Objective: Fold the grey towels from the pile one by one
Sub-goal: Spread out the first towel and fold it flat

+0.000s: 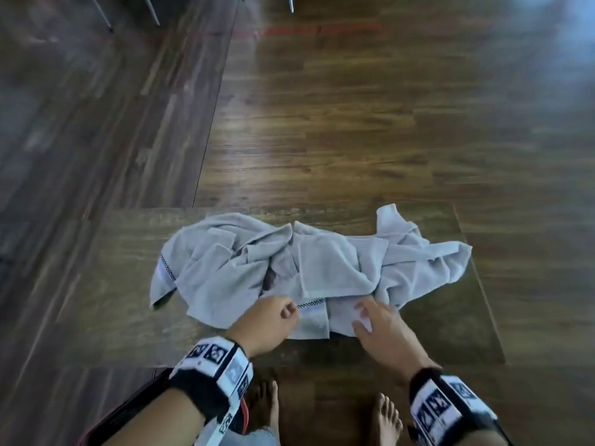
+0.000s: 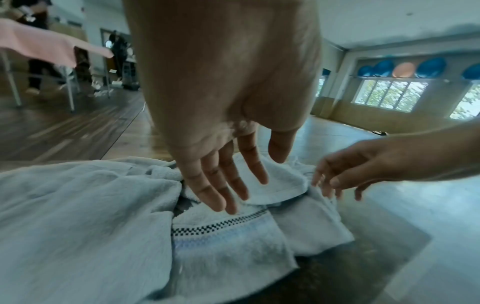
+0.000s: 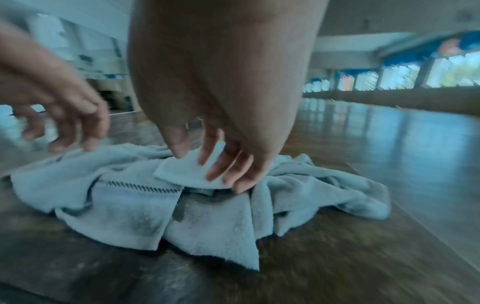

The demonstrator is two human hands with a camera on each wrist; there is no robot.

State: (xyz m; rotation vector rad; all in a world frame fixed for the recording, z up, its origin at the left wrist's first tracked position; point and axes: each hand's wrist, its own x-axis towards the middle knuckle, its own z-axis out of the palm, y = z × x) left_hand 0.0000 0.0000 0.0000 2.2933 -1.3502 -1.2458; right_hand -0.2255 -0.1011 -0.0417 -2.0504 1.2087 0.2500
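Grey towels (image 1: 309, 268): crumpled pile on dark wood table (image 1: 112, 323), near edge; checkered band, no readable text.
Left hand (image 1: 267, 320): fingers loose, nothing held, just over pile's front.
Right hand (image 1: 380, 326): fingers spread, holds nothing, fingertips (image 3: 240, 188) at pile's front.

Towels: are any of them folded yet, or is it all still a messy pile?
None looks folded. The grey towels lie crumpled in one pile on the low wooden table. Both hands, left and right, reach over its near edge, open, gripping nothing. All the folding remains.
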